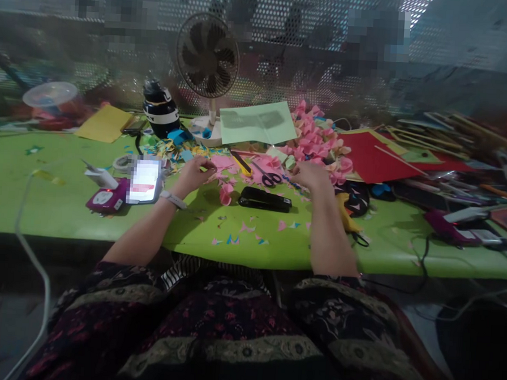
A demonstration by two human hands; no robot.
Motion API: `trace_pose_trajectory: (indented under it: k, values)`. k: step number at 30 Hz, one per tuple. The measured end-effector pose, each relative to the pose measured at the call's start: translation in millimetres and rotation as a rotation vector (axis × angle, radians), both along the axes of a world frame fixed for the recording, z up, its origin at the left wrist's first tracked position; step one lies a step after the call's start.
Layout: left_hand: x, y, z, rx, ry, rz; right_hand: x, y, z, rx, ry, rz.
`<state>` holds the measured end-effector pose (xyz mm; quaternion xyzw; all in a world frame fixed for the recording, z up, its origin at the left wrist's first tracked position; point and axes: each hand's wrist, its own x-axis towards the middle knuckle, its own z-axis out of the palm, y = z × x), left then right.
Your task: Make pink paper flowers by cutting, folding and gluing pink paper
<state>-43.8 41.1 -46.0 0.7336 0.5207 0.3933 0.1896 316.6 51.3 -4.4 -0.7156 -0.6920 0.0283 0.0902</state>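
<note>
My left hand [195, 174] rests on the green table [44, 202] with its fingers curled at a pink paper piece [223, 163]. A watch sits on that wrist. My right hand [308, 175] lies further right, fingers bent down among pink paper scraps beside a heap of pink folded paper flowers [319, 138]; what it holds is hidden. Between the hands lie black-handled scissors [270, 178], a yellow cutter [242, 163] and a black stapler [265, 199]. A small pink folded piece [225, 195] sits just in front of my left hand.
A phone [144, 181] and a purple tape dispenser [105, 200] lie at left. A desk fan [208, 57], black bottle [159, 110] and pale green sheet [257, 122] stand behind. Red paper [374, 158], sticks and tools crowd the right. A glue gun [346, 213] lies by my right forearm.
</note>
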Motion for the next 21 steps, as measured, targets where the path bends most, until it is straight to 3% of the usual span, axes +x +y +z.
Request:
trace_pose_trajectory:
  k: [4,9,11,16,21]
  values:
    - [4.1,-2.8,4.1,-0.154,-0.342,-0.05,-9.9,4.6,-3.9,-0.217,-0.179,-0.049]
    - [2.8,-0.9,7.5,-0.214,-0.493,-0.037,-12.2,6.6,-10.5,-0.201,-0.195,-0.027]
    - [-2.1,1.1,7.8,-0.203,-0.381,-0.008,-10.5,7.3,-11.1,-0.215,-0.205,-0.014]
    - [-19.3,4.8,7.4,-0.189,0.199,0.035,-5.7,5.2,-1.9,-0.228,-0.137,-0.001]
    - [-26.5,6.0,2.8,-0.219,0.389,-0.008,1.6,0.3,8.0,-0.091,0.01,0.02]
